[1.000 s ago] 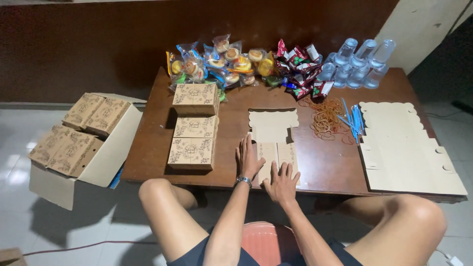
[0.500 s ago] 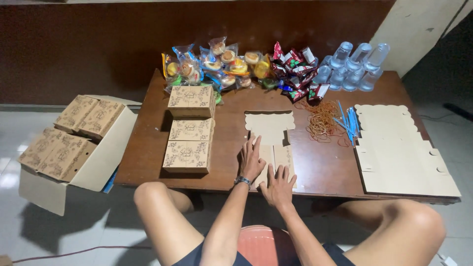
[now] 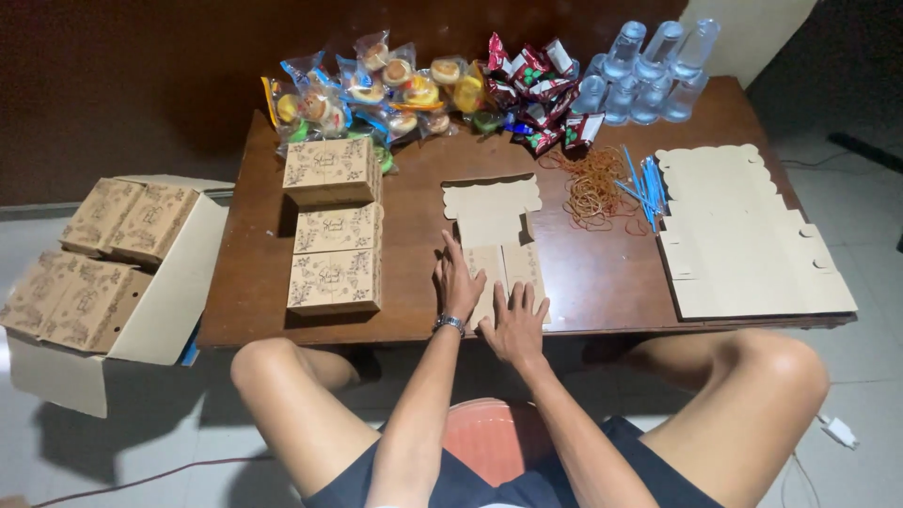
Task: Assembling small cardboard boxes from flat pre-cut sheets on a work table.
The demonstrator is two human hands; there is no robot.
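Both hands, left (image 3: 458, 282) and right (image 3: 516, 325), press flat, fingers spread, gripping nothing, on the cardboard blank (image 3: 496, 240). Judgement: crease along the scored lines, blank kept square to the surface (image 3: 414, 202) edge.

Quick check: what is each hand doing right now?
Left hand: open, flat on the flat tan cardboard box blank.
Right hand: open, pressing the same blank, holding nothing.

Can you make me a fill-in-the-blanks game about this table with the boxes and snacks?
1. Both hands, the left hand and the right hand, press on a flat ____ box blank.
2. The number of folded patterned boxes on the table is ____.
3. The rubber bands lie beside some ____ straws.
4. The clear cups stand at the table's far ____ corner.

Missing words: cardboard; three; blue; right
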